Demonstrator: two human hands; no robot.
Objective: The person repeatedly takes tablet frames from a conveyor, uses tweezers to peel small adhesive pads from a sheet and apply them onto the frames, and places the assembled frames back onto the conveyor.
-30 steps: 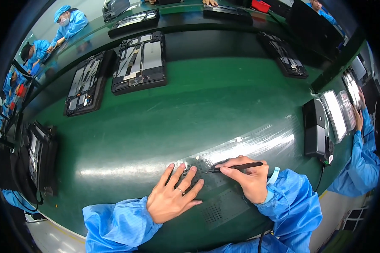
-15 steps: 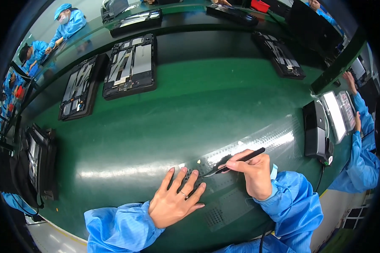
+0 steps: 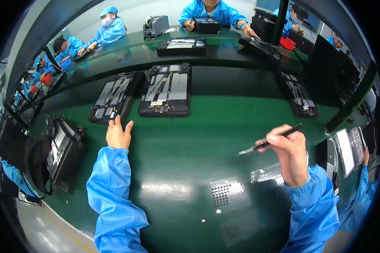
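Observation:
My left hand [image 3: 119,134] is stretched out to the far left, fingers extended and thumb apart. Its fingertips meet the near edge of an opened tablet-like device [image 3: 112,99] with its inner parts exposed; I cannot tell whether they grip it. Over the right half of the table, my right hand [image 3: 289,145] is closed round black-handled tweezers [image 3: 248,150], whose pale tip points left, above the tabletop. Below the tweezers lie clear sheets: one with rows of small dark pieces [image 3: 221,194], another with shiny pieces [image 3: 268,173], and a fainter sheet [image 3: 232,233].
Beside the touched device lies a second opened one [image 3: 166,90]; another [image 3: 297,95] is at the far right. More stands at left with a black bag [image 3: 38,160]. A grey-black box [image 3: 325,156] is at right. Co-workers in blue sit across and alongside the green table [image 3: 173,147].
My left hand has left the sheets and reached far left to the opened device. My right hand has lifted away to the right with the tweezers. The view has tilted up and left.

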